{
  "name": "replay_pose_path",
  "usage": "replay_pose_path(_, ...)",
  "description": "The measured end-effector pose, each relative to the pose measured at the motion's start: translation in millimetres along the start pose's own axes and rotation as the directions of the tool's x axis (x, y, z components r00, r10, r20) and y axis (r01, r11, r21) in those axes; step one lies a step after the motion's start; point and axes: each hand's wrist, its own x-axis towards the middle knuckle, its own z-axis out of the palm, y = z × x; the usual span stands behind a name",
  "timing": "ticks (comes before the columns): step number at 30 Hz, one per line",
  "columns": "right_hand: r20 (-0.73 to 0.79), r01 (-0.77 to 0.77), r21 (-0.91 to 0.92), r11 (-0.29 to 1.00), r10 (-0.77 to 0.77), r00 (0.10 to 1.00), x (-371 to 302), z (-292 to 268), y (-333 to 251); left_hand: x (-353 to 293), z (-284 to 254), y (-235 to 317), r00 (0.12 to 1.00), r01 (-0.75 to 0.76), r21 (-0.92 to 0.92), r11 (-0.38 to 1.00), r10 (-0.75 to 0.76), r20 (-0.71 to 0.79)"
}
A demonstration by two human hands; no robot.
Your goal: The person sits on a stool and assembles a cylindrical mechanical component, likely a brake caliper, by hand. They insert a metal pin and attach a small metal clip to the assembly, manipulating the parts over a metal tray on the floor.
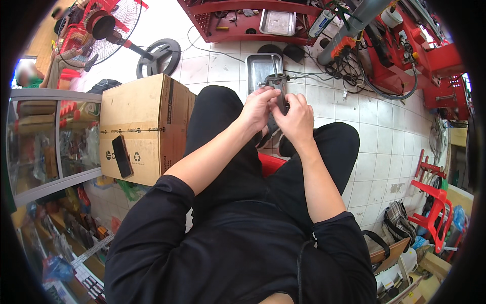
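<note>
Out between my knees, both hands meet at a dark grey metal part (283, 98) with a thin rod standing up from its far end. My left hand (259, 110) has its fingers curled in against the near left side of that part. From the right, my right hand (295, 120) closes on it, thumb turned inward and fingers bent. My fingers cover much of the part, so its exact kind does not show. Just past the hands lies a shallow metal tray (250, 76) on the tiled floor, partly behind the part.
A cardboard box (131, 147) with a black phone (122, 156) on it stands by my left knee, beside a glass cabinet (55, 142). Ahead are a red tool cart (223, 20), a standing fan (104, 30) and tangled cables (349, 76). A red stool (433, 207) is at right.
</note>
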Motion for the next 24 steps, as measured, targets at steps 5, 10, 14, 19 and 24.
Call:
replay_pose_path(5, -0.006, -0.041, 0.002, 0.999, 0.041, 0.999, 3, -1, -3, -2, 7, 5, 0.999, 0.019, -0.041, 0.999, -0.017, 0.03)
replay_pose_path(10, -0.013, -0.074, 0.044, 0.996, 0.075, 0.997, 5, 1, -4, -1, 6, 2, 0.999, 0.053, -0.069, 0.996, -0.052, 0.009)
replay_pose_path(14, 0.003, -0.088, 0.084, 0.993, 0.088, 0.996, 4, 3, -3, -7, 19, 8, 0.99, 0.087, -0.123, 0.989, -0.099, -0.096)
replay_pose_path(19, 0.219, -0.388, 0.422, 0.819, 0.323, 0.921, 7, 17, 15, -3, 10, 7, 0.997, 0.073, -0.071, 0.995, -0.075, -0.027)
replay_pose_path(24, 0.384, -0.46, 0.825, 0.329, 0.271, 0.883, 18, 3, 10, 0, 8, 5, 0.998, 0.051, 0.021, 0.998, -0.05, -0.044)
